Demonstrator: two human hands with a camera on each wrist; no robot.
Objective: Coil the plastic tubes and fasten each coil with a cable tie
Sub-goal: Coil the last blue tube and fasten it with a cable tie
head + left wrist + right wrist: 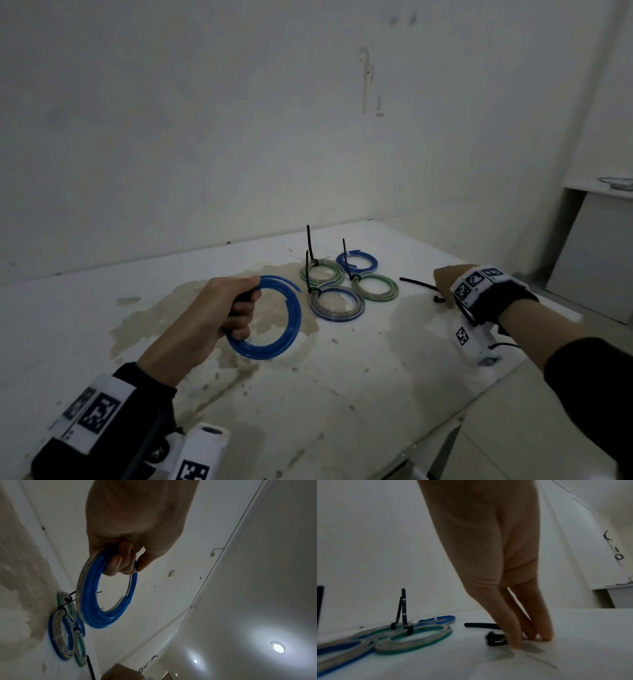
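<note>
My left hand [236, 308] grips a coil of blue tube [274, 322] by its left side and holds it above the white table [342, 394]. In the left wrist view its fingers [123, 563] curl through the coil of blue tube [96, 615], whose loose ends stick out. My right hand [445, 287] reaches down at the right onto a loose black cable tie [416, 283]. Seen from the right wrist, the straight fingers and thumb of my right hand [529, 641] touch the table right beside the tie's head [494, 639]; the cable tie's strap [479, 625] runs off to the left.
Several tied coils, green [322, 272], blue [358, 261], green [376, 287] and blue-and-clear [337, 304], lie together mid-table with black tie tails sticking up. A brown stain [164, 315] spreads under my left hand. The table's edge [479, 404] runs diagonally at the front right. A white cabinet [596, 246] stands at the right.
</note>
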